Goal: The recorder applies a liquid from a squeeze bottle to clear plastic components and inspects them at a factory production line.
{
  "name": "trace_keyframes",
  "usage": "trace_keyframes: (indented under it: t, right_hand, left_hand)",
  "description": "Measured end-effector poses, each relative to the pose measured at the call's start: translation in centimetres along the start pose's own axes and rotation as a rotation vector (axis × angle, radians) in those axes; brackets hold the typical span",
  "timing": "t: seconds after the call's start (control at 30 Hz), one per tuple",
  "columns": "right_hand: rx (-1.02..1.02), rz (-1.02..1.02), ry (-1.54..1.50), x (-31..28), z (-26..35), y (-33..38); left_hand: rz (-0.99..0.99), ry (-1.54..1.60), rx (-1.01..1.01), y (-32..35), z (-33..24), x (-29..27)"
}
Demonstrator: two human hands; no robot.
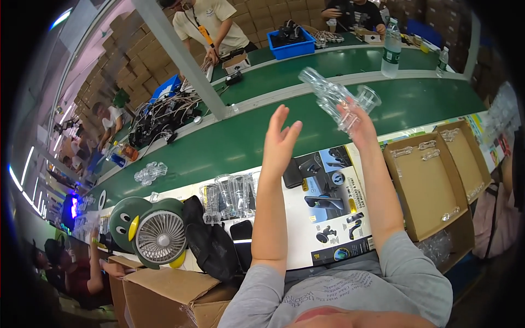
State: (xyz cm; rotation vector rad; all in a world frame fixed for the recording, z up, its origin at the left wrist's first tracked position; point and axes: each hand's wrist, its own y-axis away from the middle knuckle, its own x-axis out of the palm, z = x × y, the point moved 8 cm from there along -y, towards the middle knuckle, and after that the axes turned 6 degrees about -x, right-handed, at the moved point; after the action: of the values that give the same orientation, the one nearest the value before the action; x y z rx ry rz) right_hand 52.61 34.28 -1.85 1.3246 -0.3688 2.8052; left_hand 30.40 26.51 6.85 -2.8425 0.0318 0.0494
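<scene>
My right hand (358, 124) is closed round a clear plastic piece (331, 98) made of tube-like parts, held up over the green belt (240, 145). One end of it widens into a round cup shape; whether it is one piece or several together I cannot tell. My left hand (281, 139) is raised to the left of it, fingers stretched out, with nothing in it. Below my hands, a printed cardboard sheet (295, 240) covers the work surface. Several similar clear plastic pieces (232, 197) stand on it left of my left forearm.
Cardboard trays (424, 191) with a few small clear parts lie at the right. A penguin-shaped fan (158, 238), a black bag (208, 240) and an open carton (164, 287) are at the left. Across the belt are a metal post (183, 54), cables (158, 117), a water bottle (391, 52) and co-workers.
</scene>
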Motion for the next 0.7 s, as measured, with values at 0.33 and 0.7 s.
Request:
trace_keyframes:
  t: [0.33, 0.7]
  right_hand:
    - [-0.051, 0.565, 0.379, 12.1, 2.0, 6.5]
    - [-0.746, 0.777, 1.249, 18.1, 5.3, 11.9]
  left_hand:
    - [0.032, 0.948, -0.132, -0.7, 1.5, -1.7]
    - [-0.087, 1.399, -0.360, -0.5, 2.8, -3.7]
